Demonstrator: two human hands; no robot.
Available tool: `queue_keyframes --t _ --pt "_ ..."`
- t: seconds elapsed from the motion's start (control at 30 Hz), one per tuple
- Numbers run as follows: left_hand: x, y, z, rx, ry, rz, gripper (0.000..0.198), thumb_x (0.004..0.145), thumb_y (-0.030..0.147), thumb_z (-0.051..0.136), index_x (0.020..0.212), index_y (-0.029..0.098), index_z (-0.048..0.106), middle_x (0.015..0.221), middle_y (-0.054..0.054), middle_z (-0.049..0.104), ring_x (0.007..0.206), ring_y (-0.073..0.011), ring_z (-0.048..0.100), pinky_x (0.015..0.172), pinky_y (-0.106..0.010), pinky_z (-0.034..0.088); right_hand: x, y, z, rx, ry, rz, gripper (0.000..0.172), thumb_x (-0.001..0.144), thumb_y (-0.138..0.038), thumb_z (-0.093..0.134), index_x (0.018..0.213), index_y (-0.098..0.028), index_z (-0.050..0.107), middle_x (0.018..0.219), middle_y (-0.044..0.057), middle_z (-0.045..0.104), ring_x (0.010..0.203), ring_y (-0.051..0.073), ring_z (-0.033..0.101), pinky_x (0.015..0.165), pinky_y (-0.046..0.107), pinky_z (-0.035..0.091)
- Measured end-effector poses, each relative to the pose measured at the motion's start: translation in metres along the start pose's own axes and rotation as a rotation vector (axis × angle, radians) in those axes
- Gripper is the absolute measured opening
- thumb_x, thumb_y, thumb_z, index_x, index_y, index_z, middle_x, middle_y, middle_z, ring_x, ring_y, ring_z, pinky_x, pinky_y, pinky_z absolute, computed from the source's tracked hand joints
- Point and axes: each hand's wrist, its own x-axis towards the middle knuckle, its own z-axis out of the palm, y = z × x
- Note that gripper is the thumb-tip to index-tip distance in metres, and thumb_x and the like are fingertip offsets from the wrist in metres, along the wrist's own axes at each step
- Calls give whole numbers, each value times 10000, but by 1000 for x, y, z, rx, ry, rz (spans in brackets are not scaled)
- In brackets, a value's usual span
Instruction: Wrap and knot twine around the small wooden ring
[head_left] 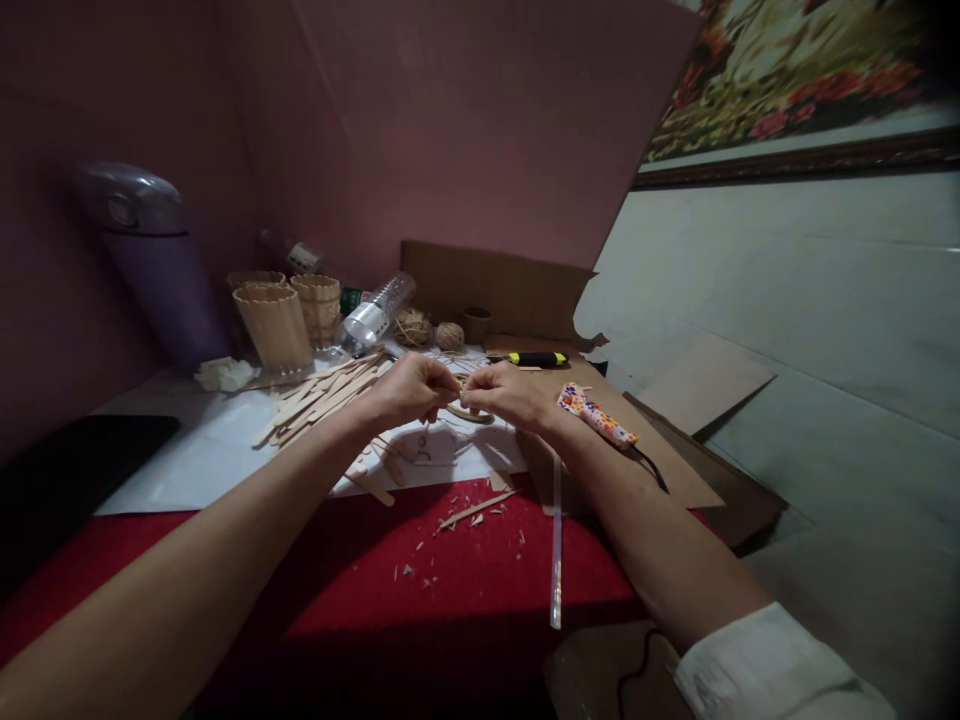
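My left hand [414,388] and my right hand [511,392] meet above the white paper, their fingertips pinched close together. What they pinch is too small and too dark to make out. Just below the fingertips shows a round, tan, rim-like piece [474,414], partly covered by the fingers. Thin strands lie on the paper around it. Left of my left hand is a pile of wooden craft sticks [326,398]. A flower-patterned glue gun [598,415] with a black cord lies beside my right wrist, on cardboard.
Stick-covered cups [274,328], a clear plastic bottle [384,308], twine balls [450,337] and a small pot [476,324] stand behind. A yellow-black utility knife [538,359] lies on cardboard [675,478]. A glue stick [556,560] overhangs the red cloth [345,580], where wood scraps [477,510] lie.
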Motion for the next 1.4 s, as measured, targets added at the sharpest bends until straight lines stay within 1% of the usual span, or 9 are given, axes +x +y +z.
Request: queue_keyframes --t 0.23,0.4,0.5,0.67,0.77,0.87,1.07,1.23,1.4 --pt "2 -5 -2 209 54 90 102 672 154 592 657 118 687 420 23 524 378 -90 499 396 -193 358 -1 -1 -10 50 -69 3 158 707 -243 580 781 -113 631 649 -6 556 558 74 440 535 212 332" --pt "3 -11 -3 242 15 68 103 667 139 581 603 120 659 408 22 510 375 -79 483 396 -186 331 0 4 -19 -113 -2 -59 114 732 -211 589 658 -126 606 612 -6 543 574 85 448 558 221 325" --pt "0 -6 -3 119 -48 -36 107 666 127 603 560 117 617 402 22 489 364 -70 446 390 -190 312 2 9 -17 -247 122 -191 69 733 -149 588 668 -134 607 656 1 560 610 93 462 577 223 320" --pt "-6 2 -6 -337 -300 -171 184 702 196 646 552 112 578 454 2 498 402 -51 409 403 -186 271 5 11 -6 -394 295 -359 87 769 -120 564 715 -156 621 768 36 623 730 137 515 680 261 369" --pt "-4 1 -7 -420 -179 -190 181 709 160 633 546 107 575 463 -4 495 411 -46 399 402 -187 239 2 5 -4 -500 536 -403 126 816 -150 531 769 -171 645 934 76 646 893 192 520 795 327 372" --pt "-2 -2 -6 -398 -63 -173 206 717 147 623 524 110 561 438 -6 487 397 -48 381 403 -197 237 -2 -5 -2 -336 709 -334 199 866 -229 492 749 -158 636 820 75 638 788 168 544 732 300 401" --pt "-1 -1 -5 -430 15 -98 154 727 130 605 577 96 596 443 -5 504 401 -56 407 410 -202 263 -2 -11 13 -30 351 -127 154 833 -282 539 833 -145 608 648 15 617 537 100 522 534 227 367" --pt "-4 8 -2 -358 35 -84 196 742 96 582 546 98 561 397 3 488 370 -58 421 402 -197 283 -3 -9 10 -94 231 -198 258 842 -184 486 1080 -159 582 586 -24 575 479 79 464 502 211 325" --pt "-6 14 -2 -278 44 -80 211 764 120 598 558 92 560 390 2 497 357 -64 439 389 -192 310 -4 -10 2 -147 208 -216 140 842 -214 512 807 -132 619 530 -21 542 475 74 447 510 212 320"
